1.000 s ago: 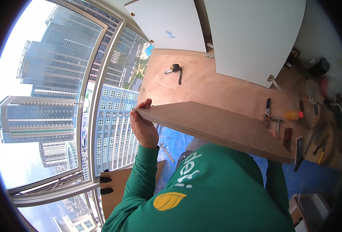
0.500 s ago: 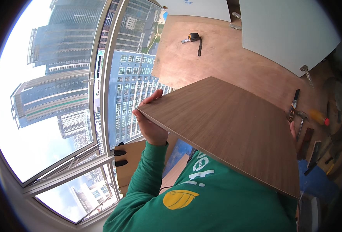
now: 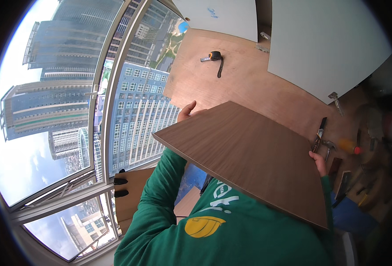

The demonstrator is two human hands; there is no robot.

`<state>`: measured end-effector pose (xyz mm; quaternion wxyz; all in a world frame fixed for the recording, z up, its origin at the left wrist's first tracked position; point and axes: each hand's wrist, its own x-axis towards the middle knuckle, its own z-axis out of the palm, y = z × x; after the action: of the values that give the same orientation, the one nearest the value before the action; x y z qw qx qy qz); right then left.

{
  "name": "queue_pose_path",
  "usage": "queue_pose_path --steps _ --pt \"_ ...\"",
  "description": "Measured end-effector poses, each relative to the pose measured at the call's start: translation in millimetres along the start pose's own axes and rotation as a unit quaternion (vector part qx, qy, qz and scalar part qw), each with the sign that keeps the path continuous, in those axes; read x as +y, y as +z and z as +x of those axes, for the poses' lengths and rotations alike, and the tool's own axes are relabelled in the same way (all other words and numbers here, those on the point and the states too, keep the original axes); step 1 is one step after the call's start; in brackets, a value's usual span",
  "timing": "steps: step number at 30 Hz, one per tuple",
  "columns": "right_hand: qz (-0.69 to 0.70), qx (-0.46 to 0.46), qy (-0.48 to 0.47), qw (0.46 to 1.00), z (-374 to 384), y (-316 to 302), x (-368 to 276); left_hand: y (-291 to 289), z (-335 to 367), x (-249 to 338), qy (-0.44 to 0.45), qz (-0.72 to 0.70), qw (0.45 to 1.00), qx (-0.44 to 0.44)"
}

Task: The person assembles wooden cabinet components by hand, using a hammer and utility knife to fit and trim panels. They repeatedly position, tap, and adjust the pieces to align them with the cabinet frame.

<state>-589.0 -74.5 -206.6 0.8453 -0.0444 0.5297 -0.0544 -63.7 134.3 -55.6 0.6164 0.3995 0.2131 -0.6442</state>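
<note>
A flat brown wood-grain board (image 3: 249, 155) is held tilted in front of my chest, hiding much of my torso. At its far left edge is my left hand (image 3: 187, 111), thumb and fingertips showing past the edge while the rest is behind the board. On the opposite edge my right hand (image 3: 319, 163) grips the board, its fingers partly hidden beneath. Just beyond the right hand lie a black-handled knife-like tool (image 3: 320, 134) and a claw hammer (image 3: 330, 147).
A tape measure (image 3: 214, 56) with a strap lies on the plywood surface (image 3: 244, 66). White panels (image 3: 324, 40) with metal hinges (image 3: 336, 102) stand or lie at the far side. Mixed tools, including an orange-handled one (image 3: 349, 146), lie at right. Windows (image 3: 103, 102) line the left.
My left hand has shifted along the board's edge, away from its near left corner. More of my right hand shows. The surroundings have slid left and down in view.
</note>
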Motion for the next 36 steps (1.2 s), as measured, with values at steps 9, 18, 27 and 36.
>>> queue_pose_path --steps 9,18,27,36 --pt "-0.145 0.025 -0.037 0.988 -6 37 -26 11 -37 8 0.157 0.123 0.979 0.04" --pt "-0.364 -0.072 -0.185 0.91 6 305 -96 -11 -196 68 0.484 0.245 0.84 0.029" --pt "-0.387 -0.311 -0.311 0.81 -99 494 -136 23 -349 115 0.451 0.416 0.774 0.155" --pt "-0.284 -0.298 -0.459 0.787 -128 452 -156 60 -258 78 0.552 0.367 0.727 0.181"
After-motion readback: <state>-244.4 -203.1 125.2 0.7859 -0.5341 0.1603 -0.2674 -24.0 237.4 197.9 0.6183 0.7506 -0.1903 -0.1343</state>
